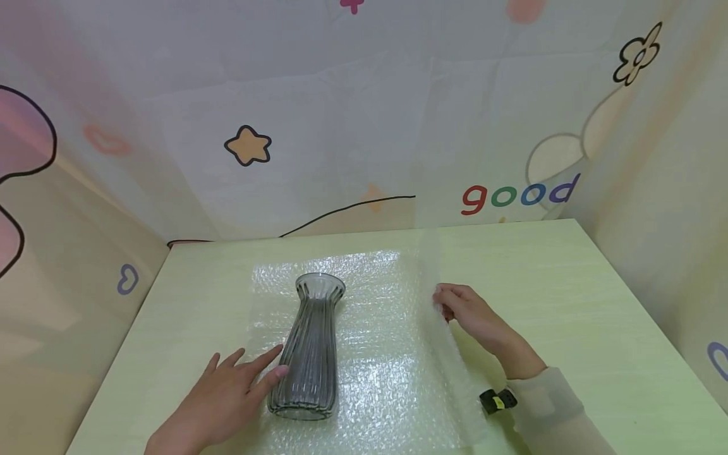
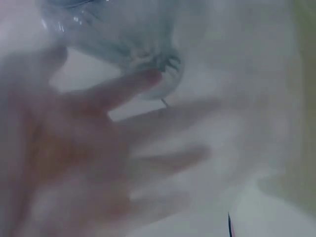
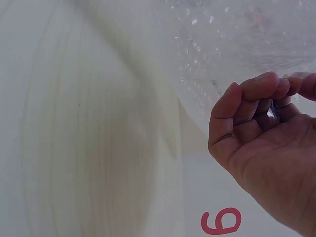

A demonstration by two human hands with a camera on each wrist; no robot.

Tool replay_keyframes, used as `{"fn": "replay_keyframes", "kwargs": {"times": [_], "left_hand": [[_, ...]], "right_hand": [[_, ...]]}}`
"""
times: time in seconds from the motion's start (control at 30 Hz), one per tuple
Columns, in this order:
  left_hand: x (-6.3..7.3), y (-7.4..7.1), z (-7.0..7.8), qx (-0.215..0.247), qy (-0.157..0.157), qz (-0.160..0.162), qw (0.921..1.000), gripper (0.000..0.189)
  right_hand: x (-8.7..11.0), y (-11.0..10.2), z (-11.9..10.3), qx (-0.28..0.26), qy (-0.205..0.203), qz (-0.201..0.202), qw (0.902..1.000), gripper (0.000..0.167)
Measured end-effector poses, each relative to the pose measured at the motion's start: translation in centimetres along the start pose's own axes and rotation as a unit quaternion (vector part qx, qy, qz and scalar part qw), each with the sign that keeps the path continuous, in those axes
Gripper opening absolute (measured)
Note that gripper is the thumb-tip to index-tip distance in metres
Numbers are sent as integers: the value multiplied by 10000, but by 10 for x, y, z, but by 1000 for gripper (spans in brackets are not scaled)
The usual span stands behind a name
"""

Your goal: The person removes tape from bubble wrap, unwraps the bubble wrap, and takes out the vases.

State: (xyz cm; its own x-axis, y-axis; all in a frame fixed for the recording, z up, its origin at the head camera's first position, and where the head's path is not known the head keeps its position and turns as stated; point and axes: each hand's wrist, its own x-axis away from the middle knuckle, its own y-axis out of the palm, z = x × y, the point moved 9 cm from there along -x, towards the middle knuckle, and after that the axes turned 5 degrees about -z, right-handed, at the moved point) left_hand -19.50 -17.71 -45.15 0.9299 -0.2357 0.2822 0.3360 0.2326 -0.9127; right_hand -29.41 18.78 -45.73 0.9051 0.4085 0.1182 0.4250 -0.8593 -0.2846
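A ribbed grey glass vase (image 1: 311, 354) lies on its side on a sheet of clear bubble wrap (image 1: 381, 328), its flared mouth towards the back. My left hand (image 1: 218, 395) is spread beside the vase, thumb and forefinger right at its left side. In the left wrist view the same hand (image 2: 84, 143) shows its fingers straight and apart, blurred. At the sheet's right edge my right hand (image 1: 469, 316) pinches the bubble wrap, which is lifted there. The right wrist view shows that hand (image 3: 266, 133) with curled fingers next to the bubble wrap (image 3: 217, 44).
The pale green table (image 1: 569, 303) extends past the sheet on both sides. A printed cloth (image 1: 364, 126) with a star and the word "good" hangs behind it and at the sides. A black strap (image 1: 498, 400) sits by the right sleeve (image 1: 546, 404).
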Motion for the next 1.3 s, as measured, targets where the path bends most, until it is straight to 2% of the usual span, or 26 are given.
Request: {"fn": "replay_keyframes", "kwargs": {"times": [0.13, 0.33, 0.53, 0.73, 0.97, 1.3], "left_hand": [[-2, 6, -3, 221, -14, -172, 9996, 65], [-1, 17, -7, 998, -148, -709, 9924, 72], [0, 23, -6, 1152, -137, -973, 9885, 72], [-1, 26, -3, 1240, -66, -1052, 9867, 70], [0, 24, 1, 1251, 55, -970, 9874, 69], [-5, 26, -2, 1250, 61, -1036, 9867, 72]], "right_hand": [[1, -1, 1, 18, 13, 2, 10000, 35], [3, -3, 3, 31, 43, 17, 10000, 35], [4, -7, 4, 46, 107, 83, 9999, 32], [6, -9, 5, 14, 188, 116, 9998, 31], [6, -9, 5, 37, 179, 133, 9997, 31], [9, -15, 8, -30, 231, 231, 9995, 29]]}}
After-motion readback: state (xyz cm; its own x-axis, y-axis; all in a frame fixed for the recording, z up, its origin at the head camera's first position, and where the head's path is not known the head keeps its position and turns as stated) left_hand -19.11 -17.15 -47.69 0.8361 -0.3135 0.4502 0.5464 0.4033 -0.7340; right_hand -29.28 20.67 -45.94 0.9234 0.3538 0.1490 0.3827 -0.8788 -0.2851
